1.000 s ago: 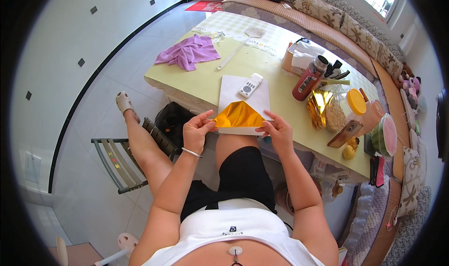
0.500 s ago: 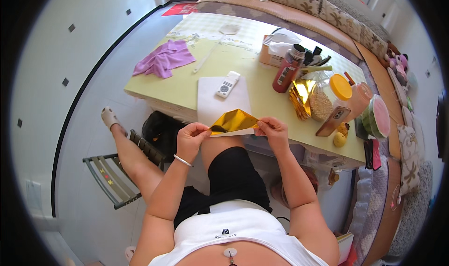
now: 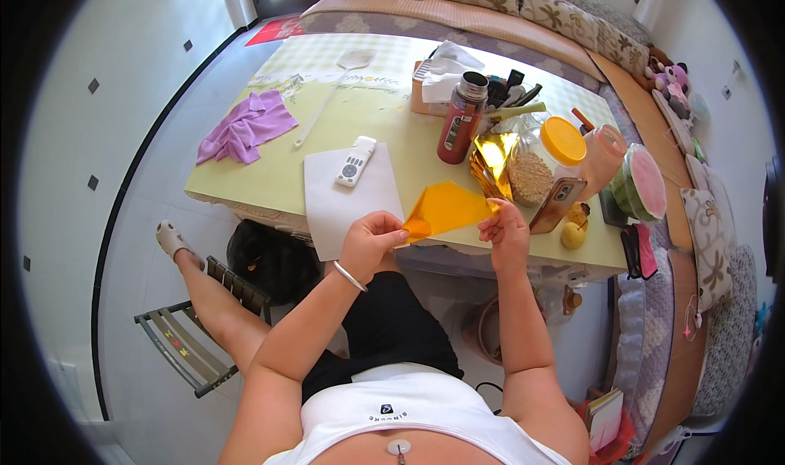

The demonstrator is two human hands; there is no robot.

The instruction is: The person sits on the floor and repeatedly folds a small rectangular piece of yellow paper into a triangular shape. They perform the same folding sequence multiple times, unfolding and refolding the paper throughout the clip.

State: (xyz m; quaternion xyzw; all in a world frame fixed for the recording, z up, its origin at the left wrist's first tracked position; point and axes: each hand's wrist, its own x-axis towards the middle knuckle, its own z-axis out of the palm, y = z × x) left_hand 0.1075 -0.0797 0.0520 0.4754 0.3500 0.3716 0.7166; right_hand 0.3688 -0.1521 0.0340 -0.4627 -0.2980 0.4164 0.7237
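Observation:
A folded piece of gold foil paper is stretched between my two hands at the table's near edge. My left hand pinches its lower left corner between thumb and fingers. At the paper's right corner, my right hand also pinches it. Beneath and to the left lies a white sheet, hanging a little past the edge. A white remote control rests on that sheet. Several more gold foil pieces are piled just beyond my right hand.
Right of the foil stand a red bottle, a yellow-lidded jar, a leaning phone, a pear and a cut watermelon. A purple cloth and a fly swatter lie left. A folding stool stands below.
Both hands have shifted the gold paper rightward, closer to the foil pile. It now tilts with its right corner higher and shows a flatter face. My view has also turned slightly.

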